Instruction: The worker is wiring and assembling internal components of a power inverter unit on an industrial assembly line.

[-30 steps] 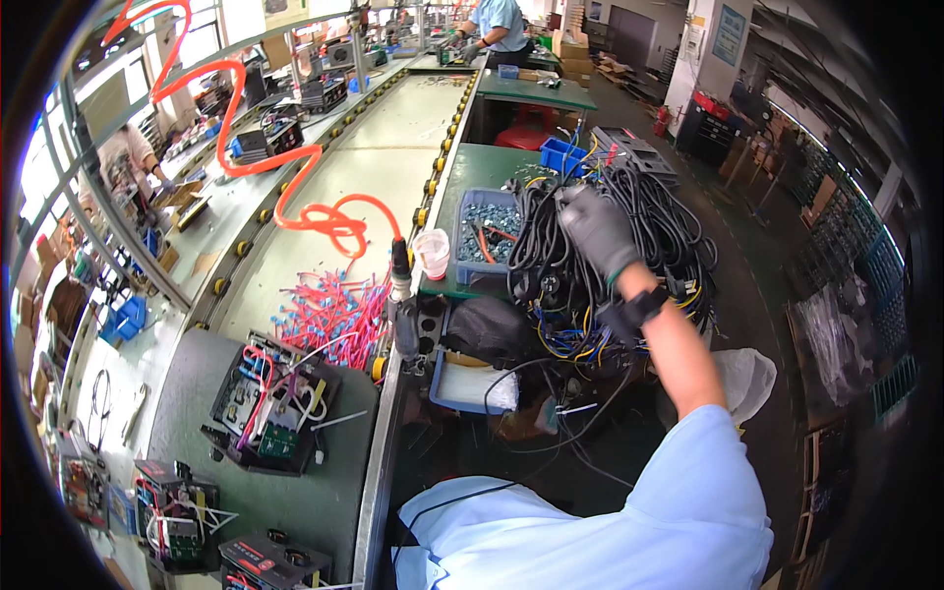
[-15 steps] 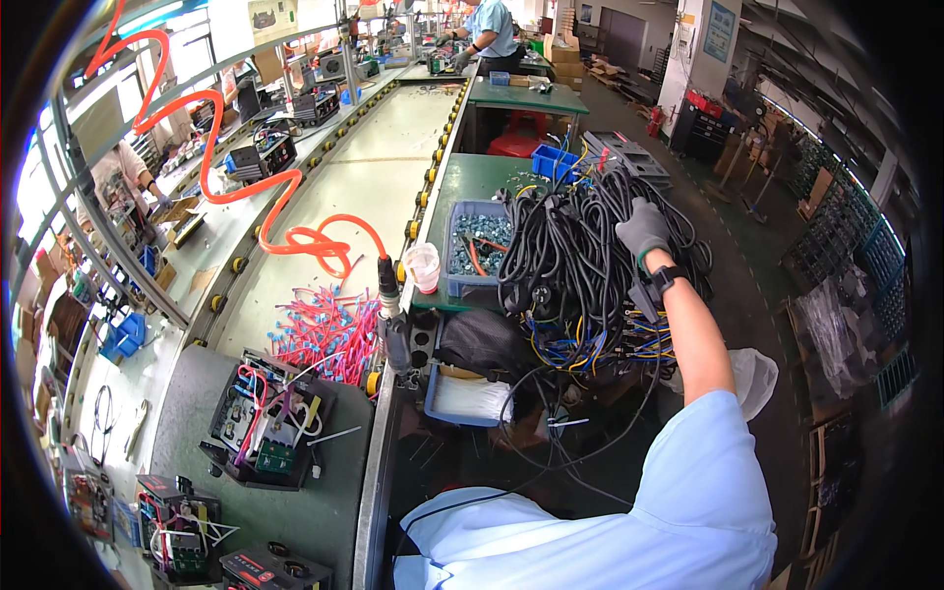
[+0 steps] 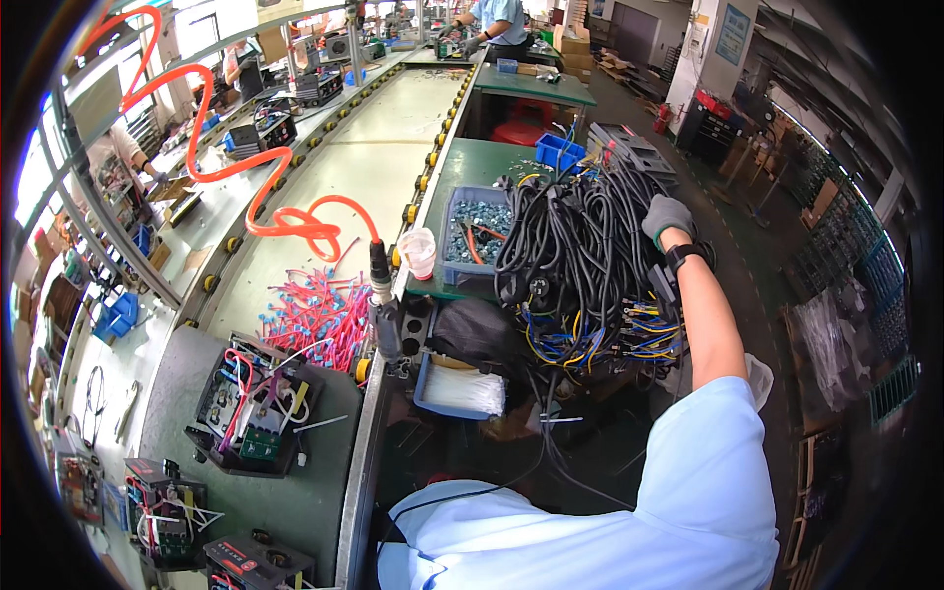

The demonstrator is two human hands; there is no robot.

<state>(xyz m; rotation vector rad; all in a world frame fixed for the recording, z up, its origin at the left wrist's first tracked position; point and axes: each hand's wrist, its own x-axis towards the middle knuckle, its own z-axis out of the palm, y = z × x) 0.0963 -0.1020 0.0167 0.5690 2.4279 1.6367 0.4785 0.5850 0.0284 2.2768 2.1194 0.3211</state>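
Observation:
My right hand (image 3: pixel 669 220), in a grey glove, is at the right edge of a large heap of black power cables (image 3: pixel 580 231). Its fingers are curled round a black cable there, partly hidden by the hand. Yellow, blue and dark wire ends (image 3: pixel 580 339) stick out at the near side of the heap. One black cable (image 3: pixel 511 487) trails down across my light blue shirt. My left hand is out of view.
Left of the heap stand a blue bin of small screws (image 3: pixel 476 202), a white cup (image 3: pixel 418 258) and a tray of white cable ties (image 3: pixel 462 391). A power screwdriver (image 3: pixel 385 324) hangs from an orange coiled hose (image 3: pixel 231 173). Open wired units (image 3: pixel 258 405) sit on the line.
My right hand has shifted slightly right along the heap, and its fingers look more tightly curled. The trailing cable loops below have pulled in straighter. The whole view has tilted a little.

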